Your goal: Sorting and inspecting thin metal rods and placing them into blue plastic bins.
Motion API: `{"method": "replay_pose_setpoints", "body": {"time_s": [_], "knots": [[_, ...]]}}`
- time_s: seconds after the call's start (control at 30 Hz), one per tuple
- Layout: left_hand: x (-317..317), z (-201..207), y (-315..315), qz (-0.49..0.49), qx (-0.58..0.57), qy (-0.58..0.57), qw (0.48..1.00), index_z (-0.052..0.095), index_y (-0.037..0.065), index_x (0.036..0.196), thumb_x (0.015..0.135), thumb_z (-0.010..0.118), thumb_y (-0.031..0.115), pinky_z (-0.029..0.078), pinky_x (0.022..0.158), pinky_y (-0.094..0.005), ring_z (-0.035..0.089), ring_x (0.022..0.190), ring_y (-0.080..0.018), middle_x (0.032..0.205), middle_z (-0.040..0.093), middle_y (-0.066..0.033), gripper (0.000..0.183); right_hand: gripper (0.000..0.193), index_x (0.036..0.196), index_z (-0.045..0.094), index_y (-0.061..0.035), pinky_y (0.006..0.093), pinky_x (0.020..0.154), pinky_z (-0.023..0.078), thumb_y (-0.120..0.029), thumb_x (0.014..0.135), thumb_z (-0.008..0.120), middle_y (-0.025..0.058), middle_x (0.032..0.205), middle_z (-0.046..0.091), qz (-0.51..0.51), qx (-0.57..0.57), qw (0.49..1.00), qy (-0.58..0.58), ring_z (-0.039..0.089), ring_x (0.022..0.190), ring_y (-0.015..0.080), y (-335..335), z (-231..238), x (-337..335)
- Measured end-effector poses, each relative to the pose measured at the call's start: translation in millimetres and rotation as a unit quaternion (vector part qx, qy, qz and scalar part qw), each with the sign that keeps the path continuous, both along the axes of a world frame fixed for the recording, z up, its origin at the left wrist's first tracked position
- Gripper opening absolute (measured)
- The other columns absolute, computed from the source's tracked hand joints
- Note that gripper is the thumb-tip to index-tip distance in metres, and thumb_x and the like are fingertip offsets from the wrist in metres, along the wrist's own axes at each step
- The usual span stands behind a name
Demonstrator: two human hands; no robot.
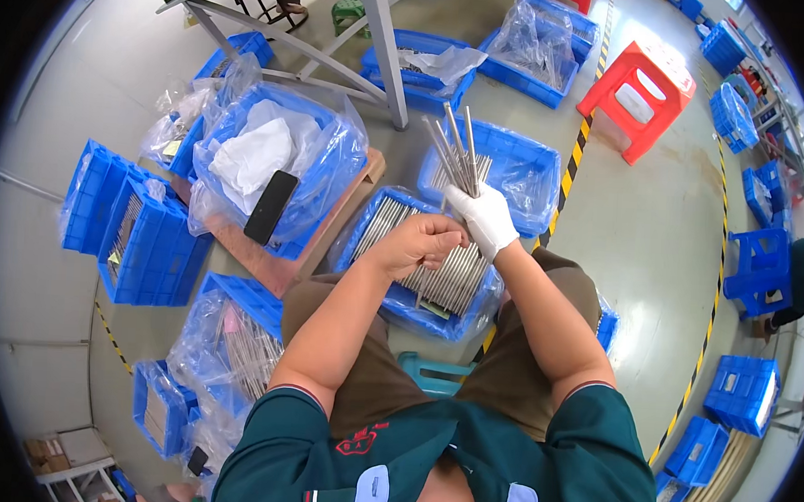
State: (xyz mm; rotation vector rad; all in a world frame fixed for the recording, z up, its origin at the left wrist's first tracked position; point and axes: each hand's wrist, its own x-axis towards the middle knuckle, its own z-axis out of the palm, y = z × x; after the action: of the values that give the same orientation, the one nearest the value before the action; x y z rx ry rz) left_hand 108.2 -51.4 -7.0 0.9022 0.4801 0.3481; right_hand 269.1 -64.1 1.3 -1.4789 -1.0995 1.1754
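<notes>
My right hand (pixel 484 221), in a white glove, is closed round a bundle of thin metal rods (pixel 462 154). The rods point up and away from me, and their tips fan apart. Close beside it, my bare left hand (pixel 423 243) has its fingers curled in; whether anything is in them is hidden. Beneath both hands is a blue crate (pixel 427 323) lined with clear plastic, with many metal rods (pixel 450 285) lying side by side in it. Just beyond, a second lined blue crate (pixel 544 181) holds more rods, partly behind the bundle.
To the left, a lined blue crate (pixel 332 120) with white sheeting and a black phone (pixel 271 208) on it rests on a wooden pallet (pixel 260 266). Stacked blue crates (pixel 161 257) stand farther left. A red stool (pixel 642 95) is at the far right, a table leg (pixel 385 50) ahead.
</notes>
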Motion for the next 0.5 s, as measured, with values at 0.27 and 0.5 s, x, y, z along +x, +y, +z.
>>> {"method": "replay_pose_setpoints", "body": {"time_s": [0.27, 0.5], "knots": [[-30.9, -22.5, 39.6, 0.377, -0.146, -0.143, 0.904, 0.056, 0.003, 0.099, 0.087, 0.061, 0.031, 0.036, 0.052, -0.0237, 0.039, 0.053, -0.0076, 0.066, 0.042, 0.0026, 0.03, 0.019, 0.089, 0.059, -0.0028, 0.0238, 0.043, 0.039, -0.021, 0.086, 0.057, 0.0045, 0.059, 0.057, 0.042, -0.082, 0.995, 0.03, 0.051, 0.045, 0.0086, -20.9, 8.0, -6.9], [-22.9, -25.2, 40.5, 0.365, -0.16, -0.222, 0.89, 0.058, 0.003, 0.102, 0.084, 0.064, 0.031, 0.037, 0.053, -0.0242, 0.041, 0.055, -0.0084, 0.065, 0.044, 0.0025, 0.034, 0.021, 0.087, 0.059, -0.0014, 0.0255, 0.046, 0.042, -0.022, 0.085, 0.057, 0.0079, 0.065, 0.062, 0.089, -0.087, 0.992, -0.034, 0.052, 0.046, 0.0098, -23.9, 1.7, -11.3]]}}
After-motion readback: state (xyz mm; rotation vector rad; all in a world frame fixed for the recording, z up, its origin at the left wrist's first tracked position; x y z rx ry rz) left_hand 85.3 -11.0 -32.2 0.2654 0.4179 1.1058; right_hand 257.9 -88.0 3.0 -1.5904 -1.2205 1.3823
